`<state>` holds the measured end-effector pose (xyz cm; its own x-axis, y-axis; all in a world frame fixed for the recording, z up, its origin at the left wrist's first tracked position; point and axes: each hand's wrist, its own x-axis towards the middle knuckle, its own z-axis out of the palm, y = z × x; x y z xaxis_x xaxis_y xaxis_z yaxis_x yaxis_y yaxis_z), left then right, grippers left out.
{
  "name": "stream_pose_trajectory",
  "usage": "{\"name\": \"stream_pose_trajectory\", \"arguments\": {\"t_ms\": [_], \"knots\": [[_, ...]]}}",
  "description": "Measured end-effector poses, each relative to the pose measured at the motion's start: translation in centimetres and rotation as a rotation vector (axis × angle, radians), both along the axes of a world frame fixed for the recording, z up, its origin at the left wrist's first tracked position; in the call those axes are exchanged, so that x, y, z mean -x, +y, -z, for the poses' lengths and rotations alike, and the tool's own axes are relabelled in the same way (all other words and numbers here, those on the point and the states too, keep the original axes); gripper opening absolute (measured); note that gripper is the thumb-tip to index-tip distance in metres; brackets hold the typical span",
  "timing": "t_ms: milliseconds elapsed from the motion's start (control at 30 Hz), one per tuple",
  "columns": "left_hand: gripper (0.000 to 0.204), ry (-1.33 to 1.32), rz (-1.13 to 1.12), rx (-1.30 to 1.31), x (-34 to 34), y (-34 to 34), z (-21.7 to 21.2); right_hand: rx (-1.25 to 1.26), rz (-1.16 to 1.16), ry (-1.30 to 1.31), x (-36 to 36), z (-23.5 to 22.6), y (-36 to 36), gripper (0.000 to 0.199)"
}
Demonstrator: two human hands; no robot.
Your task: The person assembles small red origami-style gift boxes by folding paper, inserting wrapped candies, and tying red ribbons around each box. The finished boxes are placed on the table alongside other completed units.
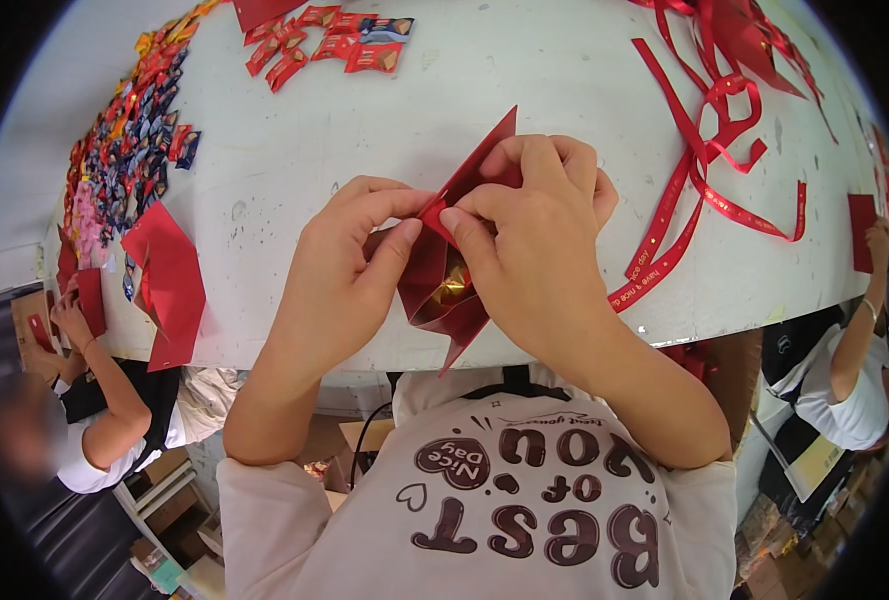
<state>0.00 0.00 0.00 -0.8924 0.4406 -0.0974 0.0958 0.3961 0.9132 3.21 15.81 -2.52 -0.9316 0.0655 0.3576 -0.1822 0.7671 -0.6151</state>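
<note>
I wore a loose off-white T-shirt [540, 500], its wide, short sleeves [275, 520] stopping near my elbows. Front print: big, rounded, dark-brown letters [573, 540] with pale glossy highlights. Also there: a dark heart-like patch [453, 463] with light lettering, a small solid heart [506, 484], an outlined heart [412, 497] and a line of thin script [570, 420]. My forearms [655, 400], left hand [345, 255] and right hand [545, 215] were bare.
</note>
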Motion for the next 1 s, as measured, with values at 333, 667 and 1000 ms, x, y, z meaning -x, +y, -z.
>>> {"name": "stream_pose_trajectory", "arguments": {"t_ms": [333, 667, 1000], "knots": [[0.021, -0.023, 0.019, -0.028, 0.6, -0.7, 0.1, 0.007, -0.006, -0.017, 0.3, -0.1, -0.2, 0.010], [0.018, -0.144, -0.015, -0.138, 0.6, -0.6, 0.2, 0.011, 0.013, -0.023, 0.6, 0.1, -0.5, 0.009], [0.018, -0.277, -0.075, -0.069, 2.4, -0.3, -0.2, 0.013, -0.005, -0.027, 0.5, -0.1, -0.5, 0.008]]}}
